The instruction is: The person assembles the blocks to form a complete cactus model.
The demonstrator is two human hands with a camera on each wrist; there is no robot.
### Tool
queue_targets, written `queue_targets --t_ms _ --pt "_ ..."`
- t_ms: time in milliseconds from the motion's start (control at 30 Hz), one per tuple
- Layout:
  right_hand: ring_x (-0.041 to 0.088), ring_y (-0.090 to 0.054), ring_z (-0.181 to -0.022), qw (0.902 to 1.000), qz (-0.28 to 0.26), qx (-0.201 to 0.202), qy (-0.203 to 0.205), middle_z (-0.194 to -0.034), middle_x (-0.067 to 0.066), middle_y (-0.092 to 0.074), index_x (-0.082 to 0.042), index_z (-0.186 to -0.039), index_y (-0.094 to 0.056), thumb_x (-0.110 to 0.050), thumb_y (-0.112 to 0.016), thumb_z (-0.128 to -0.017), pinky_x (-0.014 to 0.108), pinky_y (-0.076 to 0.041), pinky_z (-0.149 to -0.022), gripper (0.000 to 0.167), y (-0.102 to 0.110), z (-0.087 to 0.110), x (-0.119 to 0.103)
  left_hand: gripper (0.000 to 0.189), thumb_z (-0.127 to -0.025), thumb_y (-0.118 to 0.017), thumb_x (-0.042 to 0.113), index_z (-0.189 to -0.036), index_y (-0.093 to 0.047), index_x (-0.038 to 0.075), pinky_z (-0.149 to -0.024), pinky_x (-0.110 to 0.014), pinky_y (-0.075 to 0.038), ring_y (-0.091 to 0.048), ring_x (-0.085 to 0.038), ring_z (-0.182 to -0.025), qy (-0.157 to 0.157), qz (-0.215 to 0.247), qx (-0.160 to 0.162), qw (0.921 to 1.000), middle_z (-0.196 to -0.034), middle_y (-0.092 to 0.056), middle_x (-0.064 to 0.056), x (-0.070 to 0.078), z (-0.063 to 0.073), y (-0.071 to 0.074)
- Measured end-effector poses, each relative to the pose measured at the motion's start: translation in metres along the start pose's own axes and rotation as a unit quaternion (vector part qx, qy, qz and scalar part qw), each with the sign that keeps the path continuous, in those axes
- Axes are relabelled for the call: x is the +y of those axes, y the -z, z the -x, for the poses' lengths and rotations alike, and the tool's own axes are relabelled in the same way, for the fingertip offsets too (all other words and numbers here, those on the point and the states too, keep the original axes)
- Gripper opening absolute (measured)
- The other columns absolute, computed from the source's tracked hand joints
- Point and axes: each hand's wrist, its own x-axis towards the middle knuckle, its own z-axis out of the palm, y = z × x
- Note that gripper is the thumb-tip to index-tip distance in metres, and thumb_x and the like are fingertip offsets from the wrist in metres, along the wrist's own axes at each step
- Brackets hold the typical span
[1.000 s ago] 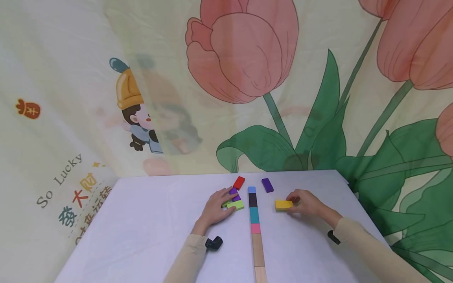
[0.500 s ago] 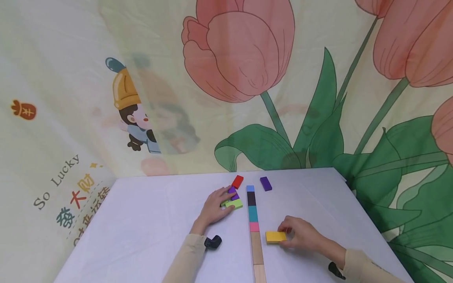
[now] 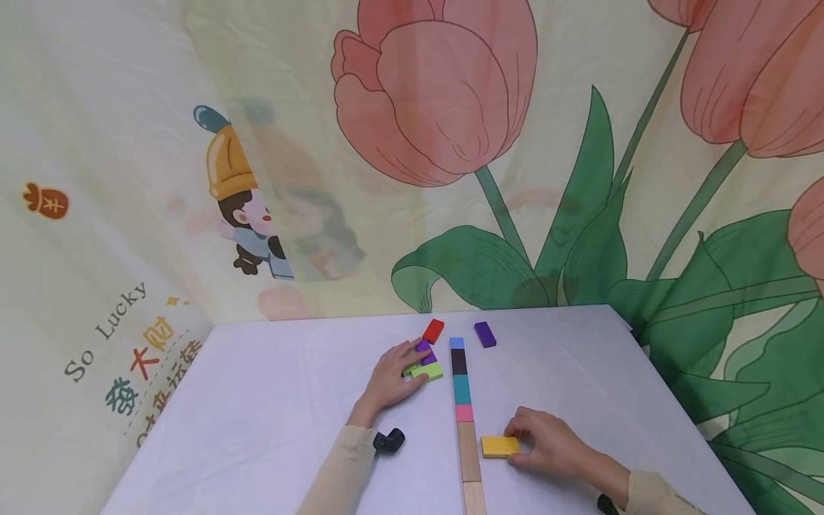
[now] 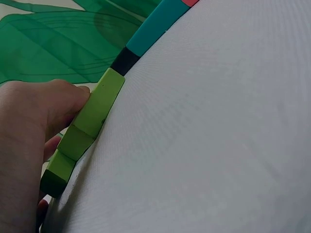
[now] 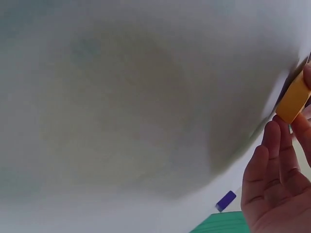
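My right hand (image 3: 553, 443) pinches a yellow rectangular block (image 3: 497, 447) between thumb and fingers, just right of the wooden part of a long row of blocks (image 3: 468, 450). The same yellow block (image 5: 291, 100) shows at the right edge of the right wrist view. Left of the row, my left hand (image 3: 389, 375) rests with extended fingers on a small group: a light green block (image 3: 428, 371), another green one partly hidden under the hand, and a purple block (image 3: 430, 356). In the left wrist view, the thumb touches the near green block (image 4: 99, 102).
A red block (image 3: 433, 330) lies beyond the left hand's group. Right of the row's far end lies a second purple block (image 3: 486, 335). The row runs blue, black, teal, pink, then wood colours along the white table (image 3: 277, 400). A tulip-printed cloth (image 3: 450, 107) hangs behind.
My right hand has brought the yellow block towards me and a little left, from near the far blocks to beside the row's wooden part. The left hand has stayed in place.
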Motion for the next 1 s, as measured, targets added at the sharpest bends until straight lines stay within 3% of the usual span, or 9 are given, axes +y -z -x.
queue_targets --t_ms 267,1000 --pt "0.001 -0.046 -0.072 1.0 0.002 -0.001 -0.003 -0.082 -0.016 -0.053 -0.019 -0.091 -0.073 -0.034 -0.087 -0.071 0.021 -0.048 -0.065 0.028 -0.0048 -0.0043 -0.0024 0.053 -0.091 -0.058 0.046 -0.14 -0.058 0.025 -0.114 -0.054 -0.029 -0.036 -0.029 -0.142 0.029 -0.001 -0.035 0.999 -0.155 -0.041 0.0 0.0018 0.0 0.0021" --pt "0.002 -0.046 -0.073 0.9999 -0.006 0.002 -0.008 -0.083 -0.015 -0.051 -0.021 -0.09 -0.07 -0.032 -0.088 -0.071 0.02 -0.047 -0.064 0.029 -0.0066 -0.0047 -0.0038 0.052 -0.091 -0.057 0.044 -0.139 -0.059 0.024 -0.114 -0.054 -0.029 -0.036 -0.03 -0.142 0.024 0.005 -0.027 0.9993 -0.154 -0.042 -0.002 0.004 -0.0004 0.0038"
